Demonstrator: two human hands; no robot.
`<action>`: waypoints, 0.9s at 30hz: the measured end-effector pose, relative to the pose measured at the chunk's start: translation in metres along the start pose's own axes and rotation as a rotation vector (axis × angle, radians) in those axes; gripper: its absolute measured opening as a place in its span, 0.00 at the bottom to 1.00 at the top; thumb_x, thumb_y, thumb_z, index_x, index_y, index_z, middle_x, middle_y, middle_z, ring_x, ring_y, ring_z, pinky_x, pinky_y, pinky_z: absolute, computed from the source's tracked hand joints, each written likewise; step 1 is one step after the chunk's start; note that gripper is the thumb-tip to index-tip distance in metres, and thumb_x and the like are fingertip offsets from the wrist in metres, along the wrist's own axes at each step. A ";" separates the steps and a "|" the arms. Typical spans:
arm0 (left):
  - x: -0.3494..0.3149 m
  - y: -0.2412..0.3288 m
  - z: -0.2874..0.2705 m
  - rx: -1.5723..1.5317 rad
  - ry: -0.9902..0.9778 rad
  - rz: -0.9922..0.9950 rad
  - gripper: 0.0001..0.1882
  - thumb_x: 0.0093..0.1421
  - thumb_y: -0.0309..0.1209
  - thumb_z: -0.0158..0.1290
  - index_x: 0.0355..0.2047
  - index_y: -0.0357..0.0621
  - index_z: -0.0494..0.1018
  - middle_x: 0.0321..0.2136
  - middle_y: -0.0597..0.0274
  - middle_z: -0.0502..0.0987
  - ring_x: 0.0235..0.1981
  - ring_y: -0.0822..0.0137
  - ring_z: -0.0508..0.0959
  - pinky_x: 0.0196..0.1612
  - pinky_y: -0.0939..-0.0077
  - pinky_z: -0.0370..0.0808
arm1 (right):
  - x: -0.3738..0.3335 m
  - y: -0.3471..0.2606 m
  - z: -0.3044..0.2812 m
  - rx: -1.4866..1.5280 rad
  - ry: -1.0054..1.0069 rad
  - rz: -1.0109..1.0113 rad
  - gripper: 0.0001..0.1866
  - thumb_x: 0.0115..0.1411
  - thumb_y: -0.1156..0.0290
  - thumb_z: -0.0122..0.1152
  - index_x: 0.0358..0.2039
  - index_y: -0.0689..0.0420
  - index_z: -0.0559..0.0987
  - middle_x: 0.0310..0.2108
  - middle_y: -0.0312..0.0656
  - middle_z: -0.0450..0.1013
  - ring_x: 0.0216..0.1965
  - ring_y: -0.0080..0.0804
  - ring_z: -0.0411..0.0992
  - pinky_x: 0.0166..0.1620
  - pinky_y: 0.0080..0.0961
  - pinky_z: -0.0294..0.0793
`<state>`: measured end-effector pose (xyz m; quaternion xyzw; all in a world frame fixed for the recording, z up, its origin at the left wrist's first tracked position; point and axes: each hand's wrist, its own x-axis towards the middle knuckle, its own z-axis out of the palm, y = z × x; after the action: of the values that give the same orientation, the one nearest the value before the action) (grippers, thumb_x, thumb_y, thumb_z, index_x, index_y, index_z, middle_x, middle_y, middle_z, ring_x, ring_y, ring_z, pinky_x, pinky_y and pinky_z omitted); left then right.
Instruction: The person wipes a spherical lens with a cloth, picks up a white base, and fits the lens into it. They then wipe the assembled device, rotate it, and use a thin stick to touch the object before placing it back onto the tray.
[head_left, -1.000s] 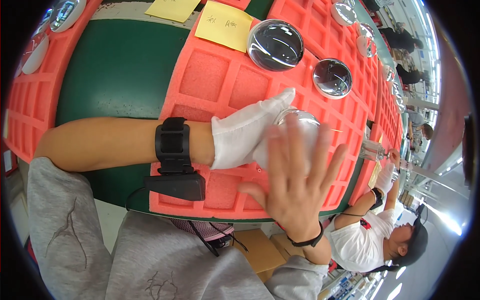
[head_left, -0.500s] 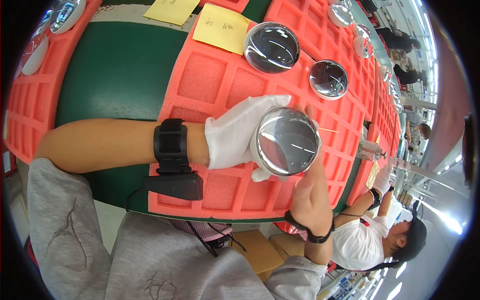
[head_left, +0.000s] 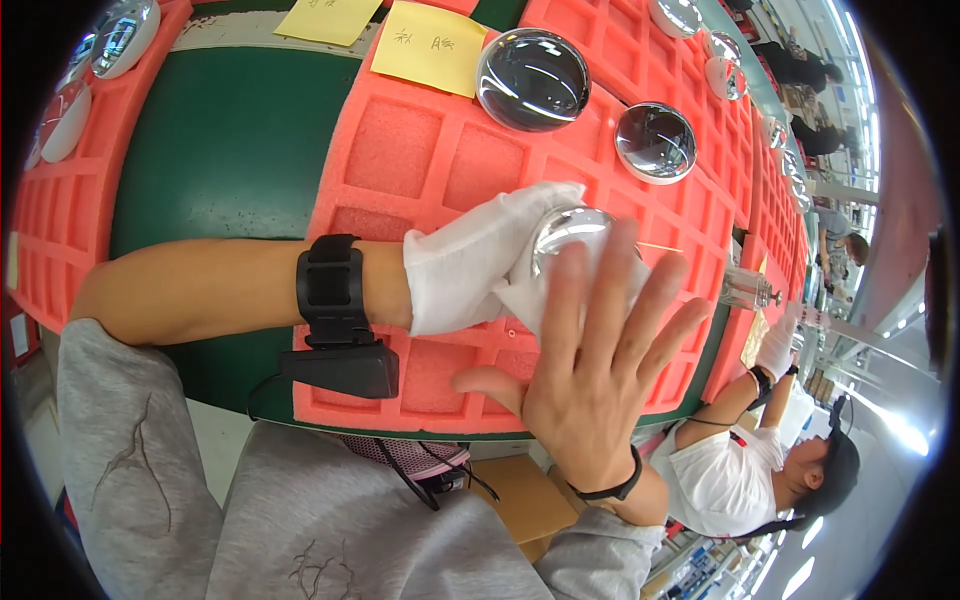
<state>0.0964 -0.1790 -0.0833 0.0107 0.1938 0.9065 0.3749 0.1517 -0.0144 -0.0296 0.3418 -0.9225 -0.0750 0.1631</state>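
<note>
Head view: gloved left hand (head_left: pixel 480 260) clamped on a glass lens (head_left: pixel 572 232) while the bare right hand (head_left: pixel 590 370), fingers spread, rubs it; next likely needs seating it in the orange foam tray (head_left: pixel 410 150).

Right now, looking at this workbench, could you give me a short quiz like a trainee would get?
1. True or false: the left hand wears a white glove.
2. Which hand is bare and spread open, fingers apart, over the shiny glass dome?
A. the left hand
B. the right hand
C. a co-worker's hand
3. Fill in: the glass domes sit in square pockets of an orange-red foam ____.

Key
1. True; the glove also cradles the dome.
2. B; the bare right hand covers part of the dome.
3. Tray; two more domes rest in it, beside a yellow sticky note.
</note>
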 end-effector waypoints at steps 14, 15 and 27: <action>0.008 -0.008 -0.029 -0.163 -0.079 -0.067 0.21 0.71 0.41 0.49 0.54 0.35 0.70 0.47 0.48 0.79 0.45 0.56 0.81 0.46 0.67 0.80 | 0.011 0.060 0.000 0.771 -0.268 0.083 0.62 0.56 0.20 0.43 0.69 0.68 0.59 0.71 0.63 0.54 0.75 0.58 0.48 0.73 0.59 0.40; 0.009 -0.008 -0.028 -0.167 -0.086 -0.073 0.21 0.72 0.41 0.47 0.53 0.35 0.71 0.47 0.48 0.79 0.44 0.56 0.82 0.45 0.68 0.81 | 0.002 0.062 0.002 0.794 -0.268 0.076 0.62 0.56 0.22 0.46 0.69 0.69 0.58 0.70 0.62 0.54 0.75 0.59 0.46 0.73 0.59 0.41; 0.009 0.004 0.006 0.212 0.199 -0.112 0.30 0.74 0.52 0.36 0.47 0.34 0.72 0.34 0.44 0.80 0.21 0.55 0.79 0.20 0.69 0.74 | 0.027 0.171 0.015 0.897 0.049 0.287 0.43 0.60 0.66 0.69 0.71 0.64 0.57 0.68 0.57 0.61 0.68 0.50 0.62 0.69 0.42 0.60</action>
<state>0.0883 -0.1729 -0.0772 -0.0502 0.3251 0.8552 0.4005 0.0233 0.0974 0.0055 0.2493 -0.8976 0.3624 0.0296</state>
